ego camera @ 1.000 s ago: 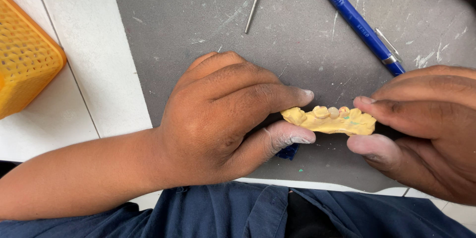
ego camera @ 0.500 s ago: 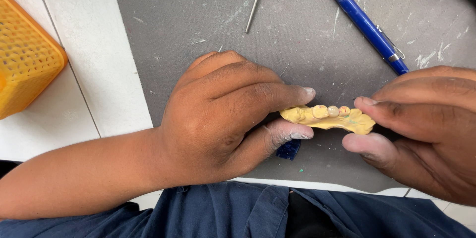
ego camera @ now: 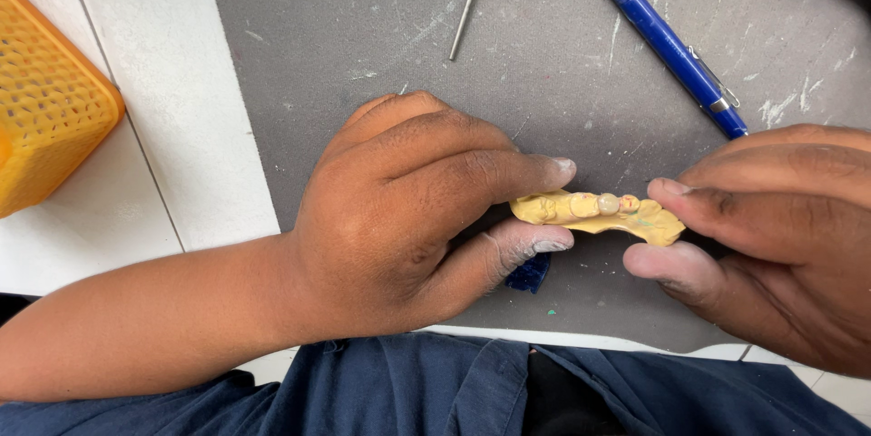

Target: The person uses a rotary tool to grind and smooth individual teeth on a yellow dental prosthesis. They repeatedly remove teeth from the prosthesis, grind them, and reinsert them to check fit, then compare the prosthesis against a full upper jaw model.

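The person held a yellow dental cast [ego camera: 594, 215], a curved plaster arch with a row of moulded teeth along its top, between both hands just above the grey work mat [ego camera: 562, 82]. The left hand [ego camera: 408, 209] gripped the cast's left end, the forefinger laid over the top and the dust-whitened thumb [ego camera: 517, 245] pressed up from below. The right hand [ego camera: 771, 236] pinched the other end in the same way, forefinger above and thumb beneath, so the piece spanned the gap between the two grips with its teeth facing the camera. The step in hand looked like a close check of the cast, held level and steady for viewing; any further turn of it would seem to call for a light, even grip at both ends, since a thin plaster arch could snap if bent or dropped. The left forearm came in from the left edge, wrist roughly straight, knuckles up, the remaining fingers curled under. The right hand entered from the right edge, fingers bunched toward the cast. A small dark blue piece [ego camera: 528, 273] lay on the mat just below the left thumb. Farther up lay a thin pale-handled tool [ego camera: 470, 2] and a blue pen [ego camera: 662, 37], both well apart from the hands, and an orange perforated basket [ego camera: 45, 118] sat on the white tabletop [ego camera: 172, 100] to the left.
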